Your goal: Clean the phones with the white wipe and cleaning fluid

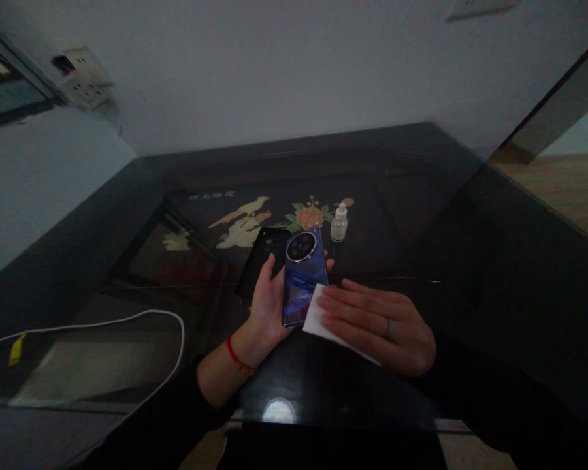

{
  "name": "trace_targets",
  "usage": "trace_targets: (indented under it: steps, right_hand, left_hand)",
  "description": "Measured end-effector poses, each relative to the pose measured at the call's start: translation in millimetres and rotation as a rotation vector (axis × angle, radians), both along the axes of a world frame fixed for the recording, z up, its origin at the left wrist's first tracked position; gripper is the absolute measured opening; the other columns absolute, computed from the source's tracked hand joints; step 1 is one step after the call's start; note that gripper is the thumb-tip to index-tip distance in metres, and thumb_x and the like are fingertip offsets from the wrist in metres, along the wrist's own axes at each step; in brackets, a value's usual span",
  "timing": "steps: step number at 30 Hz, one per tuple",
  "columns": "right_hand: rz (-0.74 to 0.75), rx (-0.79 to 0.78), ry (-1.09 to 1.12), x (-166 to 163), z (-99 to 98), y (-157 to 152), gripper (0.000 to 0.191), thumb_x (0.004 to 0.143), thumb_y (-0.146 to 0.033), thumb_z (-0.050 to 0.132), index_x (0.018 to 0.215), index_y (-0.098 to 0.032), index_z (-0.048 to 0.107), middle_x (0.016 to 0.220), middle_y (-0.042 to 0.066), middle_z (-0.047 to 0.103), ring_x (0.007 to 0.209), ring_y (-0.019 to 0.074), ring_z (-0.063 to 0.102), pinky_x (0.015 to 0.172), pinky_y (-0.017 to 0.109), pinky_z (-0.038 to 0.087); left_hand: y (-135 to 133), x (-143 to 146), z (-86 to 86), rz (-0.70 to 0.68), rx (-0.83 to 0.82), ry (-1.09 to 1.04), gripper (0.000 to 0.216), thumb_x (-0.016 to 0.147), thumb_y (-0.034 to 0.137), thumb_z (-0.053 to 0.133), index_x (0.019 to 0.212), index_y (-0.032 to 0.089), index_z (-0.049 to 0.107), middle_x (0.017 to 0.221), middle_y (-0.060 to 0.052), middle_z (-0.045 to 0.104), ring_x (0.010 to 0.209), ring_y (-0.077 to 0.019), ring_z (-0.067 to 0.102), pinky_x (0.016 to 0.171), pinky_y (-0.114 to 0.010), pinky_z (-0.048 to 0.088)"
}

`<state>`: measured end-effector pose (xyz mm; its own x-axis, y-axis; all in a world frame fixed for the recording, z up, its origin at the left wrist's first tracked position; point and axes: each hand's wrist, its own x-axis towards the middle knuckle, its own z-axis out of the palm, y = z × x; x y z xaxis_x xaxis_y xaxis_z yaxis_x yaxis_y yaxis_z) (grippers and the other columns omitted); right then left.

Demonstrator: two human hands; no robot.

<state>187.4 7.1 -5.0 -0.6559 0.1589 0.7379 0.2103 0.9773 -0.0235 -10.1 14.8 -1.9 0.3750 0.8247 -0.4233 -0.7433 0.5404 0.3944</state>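
My left hand [268,301] is closed around a blue smartphone [301,274], its back with a round camera ring turned up toward me. Fingertips of that hand show past the phone's right edge. A folded white cloth or tissue [315,320] is in my right hand [385,326], pressed under its fingers against the lower right corner of the phone's back. Behind the left hand, a black phone case [255,264] lies on the dark table, partly hidden by the hand and phone. Just beyond the phone stands a small dropper bottle [338,225] with a white top.
The glossy black table [396,163] has a bird-and-flower picture and mirrors a lamp near its front edge. A white cable [147,313] with a yellow tag [16,350] runs across the left side. Power sockets [85,78] sit on the wall at upper left.
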Motion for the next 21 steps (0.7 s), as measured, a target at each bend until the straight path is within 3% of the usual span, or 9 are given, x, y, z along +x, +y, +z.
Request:
trace_targets:
  steps: [3,8,16,21]
  right_hand:
    - [0.073,0.068,-0.083,-15,-3.1,-6,0.024,0.091,-0.009,0.052,0.110,-0.003,0.065,0.117,0.016,0.069,0.127,0.0243,0.052,0.105,0.041,0.048]
    - [0.018,0.143,-0.118,-30,-8.2,-9,0.029,0.094,-0.010,0.047,0.117,-0.005,0.063,0.127,0.013,0.063,0.129,0.0239,0.050,0.110,0.041,0.042]
    - [-0.047,0.165,-0.085,-7,-6.1,-3,0.025,0.092,-0.008,0.052,0.112,-0.009,0.065,0.124,0.008,0.066,0.130,0.0211,0.049,0.117,0.045,0.028]
    - [-0.010,0.169,-0.064,-12,-2.2,-6,0.026,0.092,-0.008,0.050,0.114,-0.007,0.065,0.122,0.009,0.067,0.129,0.0211,0.050,0.117,0.043,0.029]
  left_hand:
    - [-2,1,-2.7,-0.002,0.004,0.032,0.066,0.095,0.051,0.020,0.140,0.008,0.044,0.111,-0.015,0.070,0.097,-0.0251,0.067,0.094,-0.040,0.046]
    - [-8,1,-7.1,-0.044,0.021,0.004,0.067,0.094,0.053,0.027,0.140,0.008,0.043,0.110,-0.014,0.071,0.092,-0.0251,0.069,0.097,-0.040,0.044]
    - [-4,1,-0.8,0.045,0.018,0.044,0.067,0.096,0.052,0.022,0.143,0.007,0.039,0.110,-0.013,0.070,0.094,-0.0218,0.067,0.095,-0.035,0.044]
    - [-4,1,1.6,0.055,0.014,-0.016,0.066,0.096,0.051,0.020,0.139,0.007,0.044,0.110,-0.013,0.070,0.098,-0.0226,0.066,0.095,-0.036,0.045]
